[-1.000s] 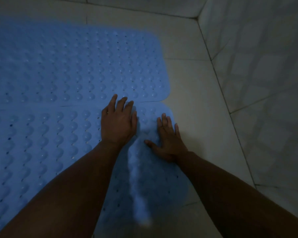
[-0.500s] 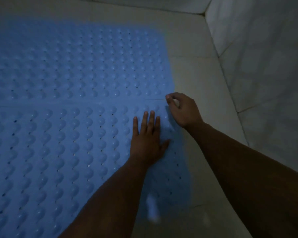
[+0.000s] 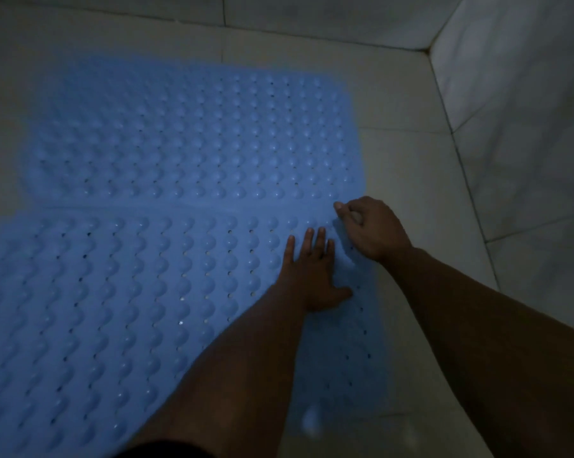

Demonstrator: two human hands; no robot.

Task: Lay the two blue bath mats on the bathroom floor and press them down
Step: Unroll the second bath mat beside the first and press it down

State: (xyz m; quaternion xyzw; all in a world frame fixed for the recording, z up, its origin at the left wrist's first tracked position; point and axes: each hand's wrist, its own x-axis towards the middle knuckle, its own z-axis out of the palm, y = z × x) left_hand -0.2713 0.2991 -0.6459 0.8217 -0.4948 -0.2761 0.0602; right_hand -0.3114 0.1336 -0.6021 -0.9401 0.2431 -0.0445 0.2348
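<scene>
Two blue bumpy bath mats lie side by side on the tiled floor. The far mat (image 3: 193, 140) stretches across the upper middle of the view. The near mat (image 3: 107, 292) fills the lower left, its long edge against the far mat's. My left hand (image 3: 312, 276) lies flat, fingers straight, on the near mat close to its right end. My right hand (image 3: 368, 226) has curled fingers and pinches the near mat's far right corner, where the two mats meet.
Pale floor tiles (image 3: 421, 200) run to the right of the mats. A tiled wall (image 3: 527, 127) rises at the right and meets another wall in the far corner. The light is dim.
My left hand slid right along the near mat and stays flat. My right hand left its flat hold, moved up to the mat's corner and curled onto it. The view pulled back.
</scene>
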